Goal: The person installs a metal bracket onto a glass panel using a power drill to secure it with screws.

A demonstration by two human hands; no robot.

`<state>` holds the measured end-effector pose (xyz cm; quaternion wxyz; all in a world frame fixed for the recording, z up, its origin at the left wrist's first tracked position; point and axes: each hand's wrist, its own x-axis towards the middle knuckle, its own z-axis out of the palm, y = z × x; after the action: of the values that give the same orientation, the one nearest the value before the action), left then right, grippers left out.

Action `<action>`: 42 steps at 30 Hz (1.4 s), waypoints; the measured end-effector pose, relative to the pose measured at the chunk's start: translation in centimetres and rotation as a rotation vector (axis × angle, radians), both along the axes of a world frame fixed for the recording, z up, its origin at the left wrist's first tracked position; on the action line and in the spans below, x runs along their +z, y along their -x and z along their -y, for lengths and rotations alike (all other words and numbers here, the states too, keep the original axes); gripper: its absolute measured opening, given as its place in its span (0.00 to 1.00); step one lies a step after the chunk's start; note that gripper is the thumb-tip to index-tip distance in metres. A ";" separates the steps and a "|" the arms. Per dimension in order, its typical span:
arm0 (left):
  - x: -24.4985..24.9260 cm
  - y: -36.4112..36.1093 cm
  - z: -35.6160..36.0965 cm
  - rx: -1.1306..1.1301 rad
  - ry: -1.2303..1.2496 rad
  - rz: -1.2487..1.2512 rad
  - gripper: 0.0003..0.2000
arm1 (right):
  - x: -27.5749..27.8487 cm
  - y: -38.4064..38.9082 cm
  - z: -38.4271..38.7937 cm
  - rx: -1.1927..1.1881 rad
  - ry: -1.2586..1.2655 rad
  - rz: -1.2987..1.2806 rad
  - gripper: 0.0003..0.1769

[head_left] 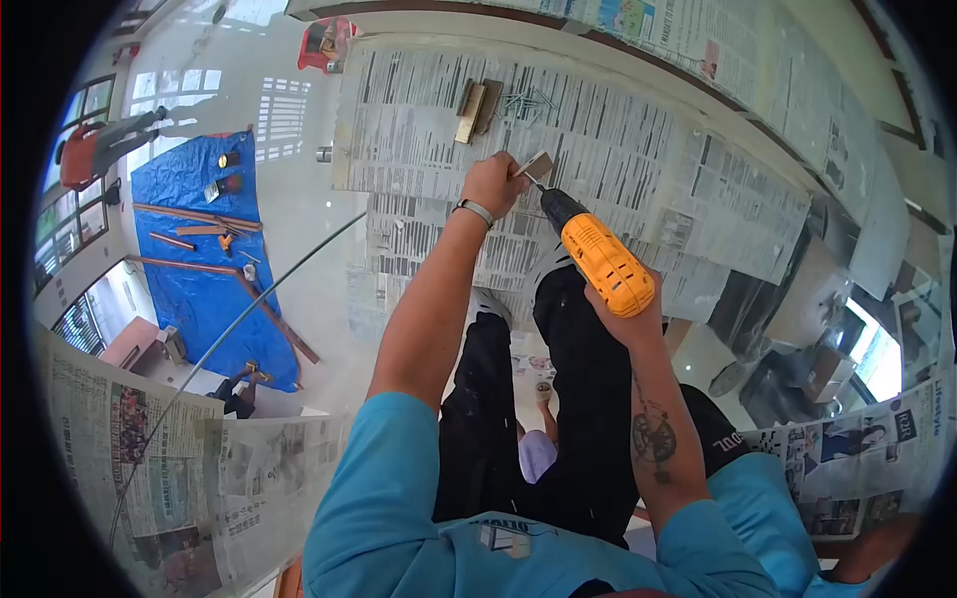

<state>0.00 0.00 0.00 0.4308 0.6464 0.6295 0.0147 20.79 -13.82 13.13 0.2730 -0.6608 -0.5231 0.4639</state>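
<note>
Head: left hand [491, 186] pinches block [538, 164], right hand [630, 321] grips drill [601, 259]; red container [321, 47], contents unclear.

On the newspaper [852, 458] at the near right, the word "Lifestyle" seems to stand along the edge. The black cloth [710, 427] beside it shows letters like "OUL". Lettering on the blue shirt [558, 558] and Chinese characters on the near left newspaper [110, 448] are too unclear.
</note>
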 end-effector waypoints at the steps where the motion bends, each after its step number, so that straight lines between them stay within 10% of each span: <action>1: 0.2 0.3 -0.1 0.009 -0.004 0.044 0.12 | 0.0 0.1 0.1 0.001 0.000 -0.001 0.29; 42: 4.4 1.7 1.7 0.002 -0.039 0.263 0.11 | 3.2 -0.5 1.4 0.131 -0.212 0.138 0.31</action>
<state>-1.72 -1.66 4.43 0.4969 0.6465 0.5679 0.1122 21.29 -15.19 16.35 0.2737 -0.6233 -0.6286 0.3762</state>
